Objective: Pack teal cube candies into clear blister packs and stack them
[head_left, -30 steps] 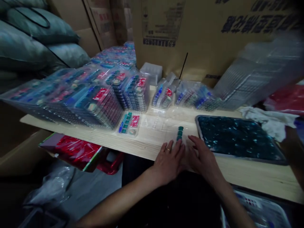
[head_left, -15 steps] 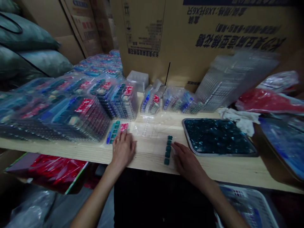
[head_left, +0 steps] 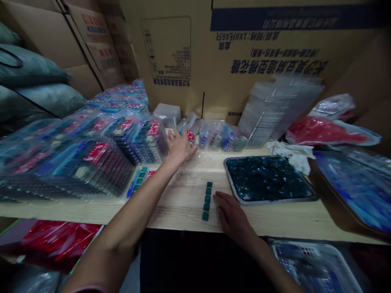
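The left hand [head_left: 179,146] had moved forward to a clear plastic pack with red print [head_left: 190,136]; its grip could not be told. The right hand [head_left: 230,209] lay loose and empty; just left of it, nearer, a row of square dark-green pieces [head_left: 207,200] ran lengthwise from near to far.

A person's left hand [head_left: 180,147] reaches over a clear plastic pack [head_left: 190,135] on a pale wooden table [head_left: 179,203]; the right hand [head_left: 232,214] rests beside a row of five square dark-green blocks [head_left: 207,199], near a grey-rimmed rectangular tray [head_left: 259,202] of glossy dark-teal pieces [head_left: 270,178].
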### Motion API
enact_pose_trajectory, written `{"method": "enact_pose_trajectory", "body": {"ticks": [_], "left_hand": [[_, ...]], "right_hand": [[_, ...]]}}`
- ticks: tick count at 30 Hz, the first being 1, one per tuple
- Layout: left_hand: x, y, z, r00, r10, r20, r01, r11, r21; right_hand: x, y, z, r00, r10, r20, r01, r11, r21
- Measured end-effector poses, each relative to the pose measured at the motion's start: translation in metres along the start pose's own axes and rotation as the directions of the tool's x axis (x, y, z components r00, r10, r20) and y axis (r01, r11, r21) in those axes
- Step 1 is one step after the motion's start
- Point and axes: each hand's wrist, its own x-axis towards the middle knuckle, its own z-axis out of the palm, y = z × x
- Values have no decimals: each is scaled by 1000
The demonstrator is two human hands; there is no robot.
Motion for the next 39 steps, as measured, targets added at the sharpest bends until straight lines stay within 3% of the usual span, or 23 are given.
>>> {"method": "enact_pose_trajectory", "body": {"ticks": [4, 8, 12, 15, 16, 18, 20, 22, 24, 27, 30, 33, 36, 39], "left_hand": [[39, 16, 26, 976, -167, 142, 149, 980, 129], [49, 21, 34, 967, -221, 123, 200, 966, 164], [47, 25, 25, 976, -211, 61, 204, 974, 102], [35, 26, 7, 987, -161, -14, 160, 986, -36], [29, 24, -1, 980, -195, -45, 191, 978, -86], [10, 17, -19, 985, -148, -90, 135, 981, -138], [-24, 7, -39, 995, -92, -35, 86, 985, -150], [-74, -6, -57, 1000, 9, 24, -5, 983, -184], [-135, -17, -70, 995, 5, 96, 14, 981, -191], [-223, -30, -73, 980, 35, 193, 13, 970, -241], [-277, -34, -65, 977, 30, 211, 27, 965, -263], [-292, -32, -51, 979, -51, 199, 91, 976, -200], [-286, -24, -31, 977, -93, 193, 129, 975, -182], [-277, -16, -12, 977, -58, 204, 110, 961, -255]], "right_hand": [[-1, 1, 2, 999, 14, -31, -14, 1000, 15], [2, -3, -2, 999, 42, -31, -40, 998, 46], [5, -7, -10, 997, 71, -9, -70, 996, 48], [5, -8, -15, 995, 88, 38, -90, 994, 55], [5, -7, -16, 995, 91, 50, -94, 994, 59], [5, -4, -18, 992, 101, 69, -106, 992, 67], [3, -3, -22, 990, 89, 112, -98, 992, 75], [-1, -6, -30, 982, 45, 184, -57, 997, 59], [-8, -11, -41, 965, -3, 263, -2, 1000, 19], [-25, -16, -54, 938, -47, 342, 68, 996, -50], [-40, -15, -56, 927, -82, 367, 127, 987, -101], [-51, -12, -48, 949, -82, 303, 138, 977, -166], [-54, -10, -41, 964, -118, 237, 162, 971, -177], [-50, -7, -43, 967, -194, 167, 210, 974, -85]]}}
